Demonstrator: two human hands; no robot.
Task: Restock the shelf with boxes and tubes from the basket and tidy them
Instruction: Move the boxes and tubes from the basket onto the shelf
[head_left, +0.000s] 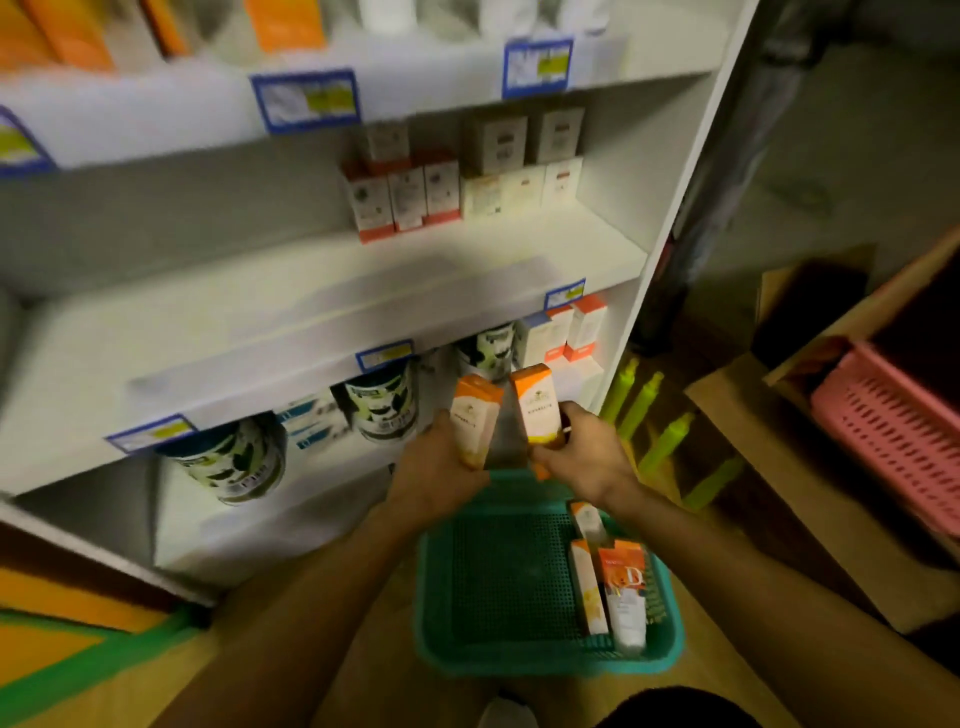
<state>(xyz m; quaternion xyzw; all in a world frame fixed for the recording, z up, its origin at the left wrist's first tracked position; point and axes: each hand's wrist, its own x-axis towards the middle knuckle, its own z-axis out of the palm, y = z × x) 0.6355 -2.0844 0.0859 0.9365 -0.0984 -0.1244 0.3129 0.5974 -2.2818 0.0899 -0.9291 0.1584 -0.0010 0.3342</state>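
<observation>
Dark-labelled tins (228, 460) line the bottom level of a white shelf (322, 291), left of centre. In front of it, the left hand (441, 462) grips one orange-and-white box (472, 421) upright, fingers curled round its lower half. Just beside it, apart by a narrow gap, the right hand (582, 457) holds a second orange-and-white box (537, 405) the same way. Below both hands sits a green basket (447, 644) on the floor, more boxes (587, 587) and a white tube (626, 618) lying along its right side. Further right, a pink crate (883, 415).
</observation>
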